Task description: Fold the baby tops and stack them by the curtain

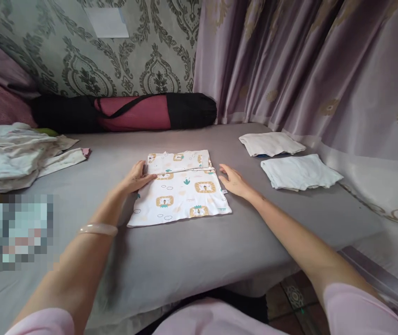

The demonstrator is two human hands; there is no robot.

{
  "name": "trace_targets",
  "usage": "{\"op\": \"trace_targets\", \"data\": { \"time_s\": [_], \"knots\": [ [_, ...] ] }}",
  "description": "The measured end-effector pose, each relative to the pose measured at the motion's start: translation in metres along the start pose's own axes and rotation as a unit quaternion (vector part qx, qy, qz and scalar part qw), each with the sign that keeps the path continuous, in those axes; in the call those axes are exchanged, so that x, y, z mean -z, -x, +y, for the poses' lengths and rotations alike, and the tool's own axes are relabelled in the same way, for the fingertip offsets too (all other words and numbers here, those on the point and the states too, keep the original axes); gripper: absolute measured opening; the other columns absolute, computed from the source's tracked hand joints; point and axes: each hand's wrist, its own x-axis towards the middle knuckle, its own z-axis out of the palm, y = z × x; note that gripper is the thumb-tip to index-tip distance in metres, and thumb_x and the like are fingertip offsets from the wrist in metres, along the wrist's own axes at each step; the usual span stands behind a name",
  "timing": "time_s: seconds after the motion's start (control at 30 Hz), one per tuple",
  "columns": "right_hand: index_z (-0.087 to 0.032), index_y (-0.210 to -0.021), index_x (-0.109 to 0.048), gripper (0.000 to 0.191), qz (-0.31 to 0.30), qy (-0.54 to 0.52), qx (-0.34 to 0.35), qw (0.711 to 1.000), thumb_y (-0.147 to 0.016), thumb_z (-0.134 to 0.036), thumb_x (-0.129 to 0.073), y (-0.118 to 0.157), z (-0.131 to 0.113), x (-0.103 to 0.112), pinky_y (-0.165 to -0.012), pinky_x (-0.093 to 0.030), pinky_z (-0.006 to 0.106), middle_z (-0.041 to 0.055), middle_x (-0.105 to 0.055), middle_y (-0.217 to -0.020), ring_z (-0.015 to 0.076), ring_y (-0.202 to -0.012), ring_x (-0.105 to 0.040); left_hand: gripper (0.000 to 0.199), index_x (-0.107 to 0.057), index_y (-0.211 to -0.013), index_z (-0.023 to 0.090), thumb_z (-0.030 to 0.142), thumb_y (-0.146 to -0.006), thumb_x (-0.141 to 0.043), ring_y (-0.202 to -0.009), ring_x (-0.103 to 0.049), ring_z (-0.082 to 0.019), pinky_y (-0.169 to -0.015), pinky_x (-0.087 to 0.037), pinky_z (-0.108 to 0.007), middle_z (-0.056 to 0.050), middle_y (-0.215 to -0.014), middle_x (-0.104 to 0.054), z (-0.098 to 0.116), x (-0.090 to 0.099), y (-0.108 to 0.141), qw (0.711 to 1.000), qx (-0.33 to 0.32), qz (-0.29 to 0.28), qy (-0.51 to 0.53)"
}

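A white baby garment [181, 195] printed with lions and green plants lies flat on the grey bed sheet, its far part folded over toward me. My left hand [137, 177] rests at its left edge, thumb on the cloth beside the fold and fingers stretched along the side. By the right edge is my right hand [232, 180], fingers apart and slightly curved, close to the fold's end. Whether its fingertips touch the cloth I cannot tell. Neither hand grips anything.
Two folded white cloth items [272, 143] lie to the right near the curtain [289, 60]. A heap of loose clothes [13, 153] is on the left, above a blurred-out patch [20, 232]. A long black and red bag [132, 113] lies along the wall.
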Motion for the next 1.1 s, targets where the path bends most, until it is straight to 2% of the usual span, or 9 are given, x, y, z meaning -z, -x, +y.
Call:
{"op": "trace_targets", "data": {
  "time_s": [0.07, 0.17, 0.4, 0.5, 0.63, 0.73, 0.87, 1.0, 1.1],
  "knots": [
    [-0.017, -0.139, -0.051, 0.05, 0.017, 0.0, -0.002, 1.0, -0.091, -0.031, -0.046, 0.025, 0.0, 0.007, -0.096, -0.046, 0.035, 0.009, -0.069, -0.114, 0.0223, -0.107, -0.063, 0.064, -0.054, -0.118, 0.018, 0.053, -0.067, -0.068, -0.121, -0.051, -0.033, -0.105, -0.041, -0.043, -0.013, -0.122, -0.057, 0.001, 0.008, 0.017, 0.999, 0.021, 0.005, -0.045],
    [-0.021, -0.126, -0.059, 0.038, -0.011, -0.016, 0.0, 1.0, -0.091, -0.034, -0.048, 0.056, -0.006, 0.013, -0.078, -0.05, 0.031, 0.0027, -0.07, -0.089, 0.018, -0.079, -0.064, 0.056, -0.061, -0.107, 0.017, 0.059, -0.07, -0.061, -0.11, -0.055, -0.029, -0.097, -0.046, -0.041, -0.013, -0.114, -0.059, 0.006, 0.018, 0.051, 0.994, 0.049, 0.018, -0.094],
    [-0.031, -0.11, -0.063, 0.023, -0.031, -0.038, 0.12, 0.992, -0.09, -0.041, -0.057, 0.096, -0.015, 0.018, -0.068, -0.054, 0.032, 0.0048, -0.066, -0.095, 0.0199, -0.082, -0.065, 0.049, -0.069, -0.073, 0.02, 0.067, -0.072, -0.059, -0.088, -0.058, -0.026, -0.079, -0.05, -0.036, -0.01, -0.087, -0.063, 0.021, 0.018, 0.128, 0.991, 0.089, 0.022, -0.093],
    [-0.034, -0.113, -0.062, 0.025, -0.034, -0.025, 0.158, 0.986, -0.089, -0.043, -0.061, 0.103, -0.012, 0.019, -0.066, -0.055, 0.033, 0.0054, -0.065, -0.096, 0.0215, -0.083, -0.066, 0.047, -0.068, -0.07, 0.02, 0.066, -0.072, -0.06, -0.088, -0.058, -0.026, -0.078, -0.049, -0.035, -0.01, -0.084, -0.063, 0.022, 0.01, 0.147, 0.989, 0.101, 0.039, -0.1],
    [-0.035, -0.11, -0.062, 0.02, -0.052, -0.022, 0.157, 0.986, -0.092, -0.04, -0.057, 0.106, -0.009, 0.02, -0.065, -0.056, 0.033, 0.0043, -0.064, -0.095, 0.02, -0.079, -0.065, 0.045, -0.062, -0.064, 0.02, 0.063, -0.075, -0.057, -0.083, -0.058, -0.024, -0.071, -0.047, -0.032, -0.007, -0.079, -0.062, 0.026, 0.004, 0.158, 0.987, 0.115, 0.047, -0.104],
    [-0.033, -0.111, -0.062, 0.02, -0.059, 0.001, 0.171, 0.983, -0.097, -0.037, -0.048, 0.108, -0.012, 0.021, -0.071, -0.055, 0.033, 0.005, -0.065, -0.1, 0.0198, -0.083, -0.065, 0.041, -0.062, -0.076, 0.021, 0.061, -0.077, -0.057, -0.071, -0.057, -0.02, -0.063, -0.043, -0.03, -0.003, -0.075, -0.063, 0.034, 0.006, 0.16, 0.986, 0.146, 0.04, -0.069],
    [-0.029, -0.105, -0.065, 0.029, -0.036, 0.089, 0.223, 0.97, -0.102, -0.032, -0.036, 0.111, -0.019, 0.021, -0.077, -0.051, 0.038, 0.007, -0.064, -0.095, 0.0224, -0.084, -0.064, 0.045, -0.058, -0.118, 0.024, 0.054, -0.085, -0.049, -0.064, -0.052, -0.016, -0.062, -0.042, -0.028, 0.002, -0.073, -0.062, 0.044, 0.009, 0.161, 0.993, 0.111, 0.027, -0.007],
    [-0.027, -0.095, -0.066, 0.035, -0.021, 0.143, 0.245, 0.959, -0.103, -0.028, -0.032, 0.111, -0.024, 0.024, -0.076, -0.05, 0.039, 0.0078, -0.065, -0.09, 0.0229, -0.081, -0.063, 0.044, -0.065, -0.113, 0.025, 0.056, -0.085, -0.051, -0.069, -0.054, -0.018, -0.066, -0.043, -0.029, -0.001, -0.079, -0.061, 0.044, 0.013, 0.167, 0.997, 0.061, -0.034, -0.03],
    [-0.027, -0.095, -0.066, 0.033, 0.005, 0.131, 0.241, 0.962, -0.102, -0.027, -0.034, 0.108, -0.028, 0.028, -0.08, -0.05, 0.04, 0.0083, -0.066, -0.095, 0.0234, -0.086, -0.065, 0.048, -0.06, -0.125, 0.026, 0.047, -0.082, -0.058, -0.076, -0.056, -0.019, -0.07, -0.046, -0.03, -0.003, -0.09, -0.06, 0.037, 0.015, 0.172, 0.998, 0.015, -0.043, -0.04]
  ]
}}
